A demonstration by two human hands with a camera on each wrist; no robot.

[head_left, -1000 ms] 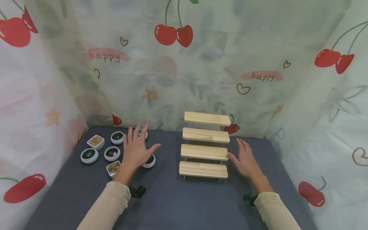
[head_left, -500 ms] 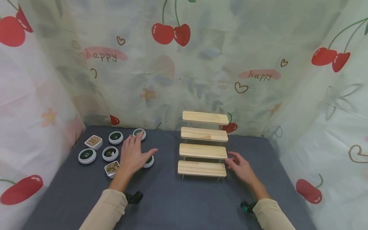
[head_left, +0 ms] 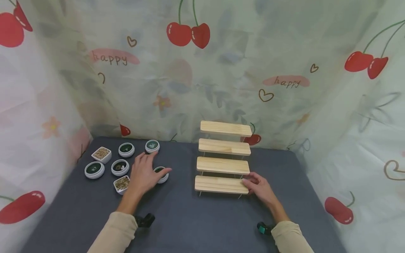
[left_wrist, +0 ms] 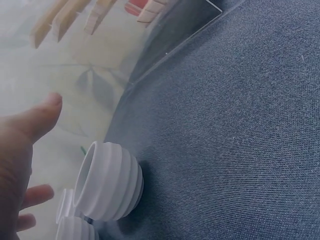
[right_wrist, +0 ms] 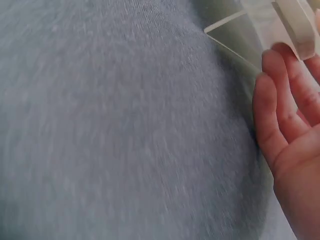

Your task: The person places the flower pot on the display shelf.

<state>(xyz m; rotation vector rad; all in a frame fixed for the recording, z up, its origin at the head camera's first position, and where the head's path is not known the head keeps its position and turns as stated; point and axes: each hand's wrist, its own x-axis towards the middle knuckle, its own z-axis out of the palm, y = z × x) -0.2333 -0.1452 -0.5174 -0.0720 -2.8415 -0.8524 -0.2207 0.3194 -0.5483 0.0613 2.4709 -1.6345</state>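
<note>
I count four wooden boards (head_left: pixel 223 165), five round white pots (head_left: pixel 94 176) and two square white dishes (head_left: pixel 106 160). I also make out one left hand (head_left: pixel 142 174) and one right hand (head_left: pixel 262 189), two beige sleeves (head_left: pixel 113 231), two black wrist devices (head_left: pixel 146 220) and two pink "happy" prints (head_left: pixel 114 57) from my end.

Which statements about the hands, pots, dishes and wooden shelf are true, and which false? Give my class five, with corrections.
1. The wooden shelf has four boards. True.
2. The right hand touches the top board. False: the right hand touches the lowest board.
3. Two square dishes hold brownish grains. True.
4. The round pots stand right of the wooden shelf. False: the round pots stand to its left.
5. The left hand holds nothing. True.
</note>
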